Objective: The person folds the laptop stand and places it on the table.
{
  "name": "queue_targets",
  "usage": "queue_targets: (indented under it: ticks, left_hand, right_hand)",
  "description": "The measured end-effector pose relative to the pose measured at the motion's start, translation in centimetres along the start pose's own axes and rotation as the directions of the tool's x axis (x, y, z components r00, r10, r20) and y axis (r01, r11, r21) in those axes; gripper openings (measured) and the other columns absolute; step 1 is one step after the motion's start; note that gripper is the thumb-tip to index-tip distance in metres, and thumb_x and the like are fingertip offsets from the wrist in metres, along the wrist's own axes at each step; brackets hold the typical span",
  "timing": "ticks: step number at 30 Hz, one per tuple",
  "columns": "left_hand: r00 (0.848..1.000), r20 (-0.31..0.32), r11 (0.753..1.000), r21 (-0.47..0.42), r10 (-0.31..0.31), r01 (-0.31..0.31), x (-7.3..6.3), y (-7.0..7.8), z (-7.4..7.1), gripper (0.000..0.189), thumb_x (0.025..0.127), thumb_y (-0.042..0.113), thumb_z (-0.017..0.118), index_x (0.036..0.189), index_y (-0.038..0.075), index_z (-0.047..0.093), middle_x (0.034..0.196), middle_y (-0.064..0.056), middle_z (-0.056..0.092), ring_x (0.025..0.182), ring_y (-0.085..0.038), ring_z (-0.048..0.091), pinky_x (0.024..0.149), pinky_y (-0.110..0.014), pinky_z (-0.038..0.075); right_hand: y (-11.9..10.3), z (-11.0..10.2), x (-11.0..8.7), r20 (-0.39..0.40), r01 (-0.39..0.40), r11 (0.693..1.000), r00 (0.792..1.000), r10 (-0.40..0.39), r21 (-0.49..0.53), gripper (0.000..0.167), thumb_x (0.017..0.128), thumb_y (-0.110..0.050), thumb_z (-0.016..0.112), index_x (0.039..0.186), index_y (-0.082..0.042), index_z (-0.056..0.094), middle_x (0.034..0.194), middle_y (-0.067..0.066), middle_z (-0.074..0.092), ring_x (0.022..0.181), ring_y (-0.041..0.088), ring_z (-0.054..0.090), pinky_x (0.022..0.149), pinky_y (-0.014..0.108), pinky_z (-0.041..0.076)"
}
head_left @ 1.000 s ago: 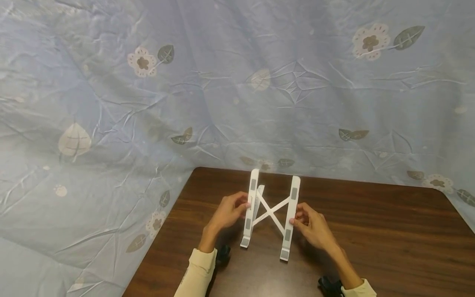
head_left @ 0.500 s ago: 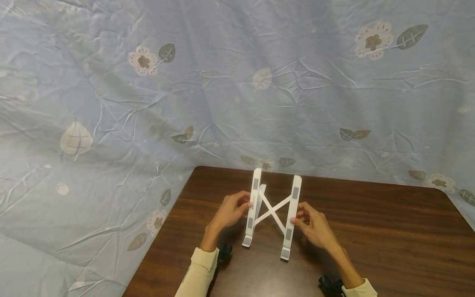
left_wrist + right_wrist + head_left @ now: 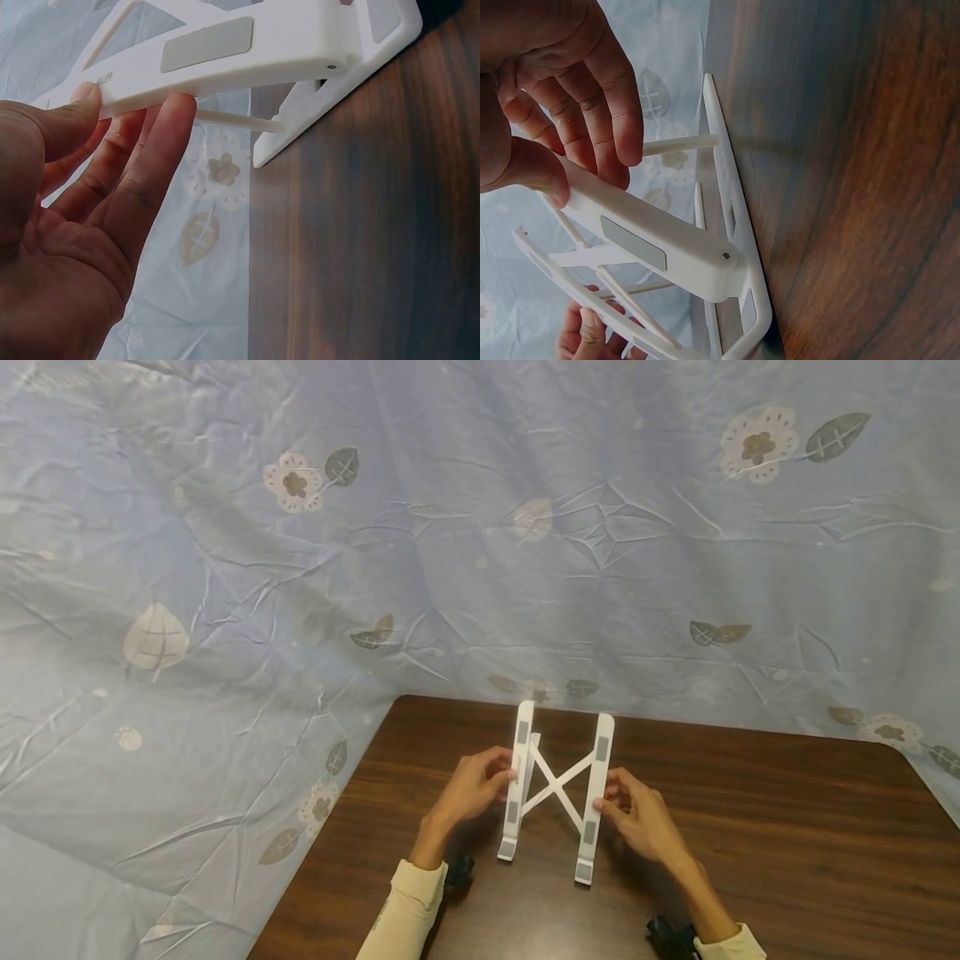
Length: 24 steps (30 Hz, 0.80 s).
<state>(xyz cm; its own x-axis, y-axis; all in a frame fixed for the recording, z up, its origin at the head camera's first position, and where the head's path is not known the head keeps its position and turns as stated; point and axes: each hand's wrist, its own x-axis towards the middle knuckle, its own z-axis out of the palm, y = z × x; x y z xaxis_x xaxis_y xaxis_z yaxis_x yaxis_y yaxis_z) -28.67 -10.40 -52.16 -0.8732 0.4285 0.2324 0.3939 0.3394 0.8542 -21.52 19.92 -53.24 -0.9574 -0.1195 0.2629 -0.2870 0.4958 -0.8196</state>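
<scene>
A white folding laptop stand (image 3: 555, 785) stands unfolded on the brown table, its two side rails joined by crossed bars. My left hand (image 3: 468, 789) pinches the left rail between thumb and fingers. On the opposite side, my right hand (image 3: 645, 818) grips the right rail the same way. In the left wrist view, the thumb lies on top of the rail (image 3: 135, 82), near a grey pad (image 3: 206, 45), with fingertips under its edge. The right wrist view shows the sloping rail (image 3: 682, 236) meeting a base bar (image 3: 739, 199) on the tabletop. Some fingertips are hidden behind the rails.
The wood-grain table (image 3: 787, 827) extends to the right and toward the front. A pale blue patterned cloth (image 3: 480, 568) hangs behind it and along its left side. Dark devices sit at both wrists, one by the right wrist (image 3: 670, 937).
The stand and both hands have shifted slightly to the right in the head view, which itself drifts a little. The left rail appears slightly nearer the right one. Both grips stay the same.
</scene>
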Motion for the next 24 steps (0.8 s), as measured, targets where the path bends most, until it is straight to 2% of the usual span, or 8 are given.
queue_targets:
  ticks: [6,10,14,20,24]
  left_hand:
    - [1.000,-0.009,1.000,-0.010,0.004,-0.004,0.0,0.3,0.3,0.023,0.104,0.004,0.069,0.125,-0.004,0.068,0.106,-0.024,0.076,0.086,-0.029,0.078,0.073,-0.053,0.068]
    - [1.000,-0.012,1.000,0.002,0.005,-0.005,0.0,0.3,0.7,0.021,0.104,0.004,0.069,0.124,-0.002,0.069,0.105,-0.022,0.077,0.085,-0.027,0.077,0.072,-0.049,0.069]
    - [1.000,-0.005,1.000,0.007,0.014,-0.014,0.0,0.4,1.1,0.021,0.104,0.005,0.069,0.124,-0.002,0.069,0.105,-0.022,0.077,0.084,-0.031,0.077,0.070,-0.045,0.069]
    - [1.000,0.002,1.000,-0.007,0.016,-0.016,0.1,0.5,1.5,0.021,0.104,0.004,0.069,0.124,-0.004,0.068,0.106,-0.024,0.076,0.085,-0.042,0.077,0.071,-0.049,0.068]
    - [0.999,0.004,0.999,-0.001,0.035,-0.035,0.1,0.6,1.7,0.021,0.104,0.005,0.069,0.123,-0.004,0.068,0.104,-0.024,0.077,0.084,-0.038,0.077,0.070,-0.047,0.069]
  right_hand:
    - [0.1,-0.1,0.0,0.009,-0.003,1.000,1.000,0.003,-0.003,0.028,0.098,-0.010,0.079,0.123,-0.005,0.067,0.099,0.007,0.077,0.086,0.008,0.070,0.074,0.022,0.059]
    - [0.2,-0.1,0.1,0.010,-0.008,1.000,1.000,0.009,-0.002,0.028,0.098,-0.010,0.078,0.123,-0.004,0.066,0.100,0.009,0.077,0.086,0.011,0.071,0.072,0.022,0.059]
    - [0.3,0.0,0.1,0.017,-0.023,1.000,1.000,0.023,0.003,0.029,0.098,-0.009,0.078,0.124,-0.004,0.065,0.101,0.010,0.077,0.085,0.011,0.071,0.071,0.022,0.059]
    - [0.5,0.2,0.1,0.018,-0.022,1.000,1.000,0.022,-0.004,0.030,0.098,-0.009,0.078,0.125,-0.004,0.065,0.101,0.010,0.077,0.086,0.016,0.073,0.070,0.023,0.059]
    - [0.5,0.2,0.1,0.016,-0.012,1.000,1.000,0.012,-0.009,0.030,0.098,-0.009,0.078,0.125,-0.004,0.065,0.101,0.010,0.078,0.086,0.015,0.073,0.071,0.023,0.060]
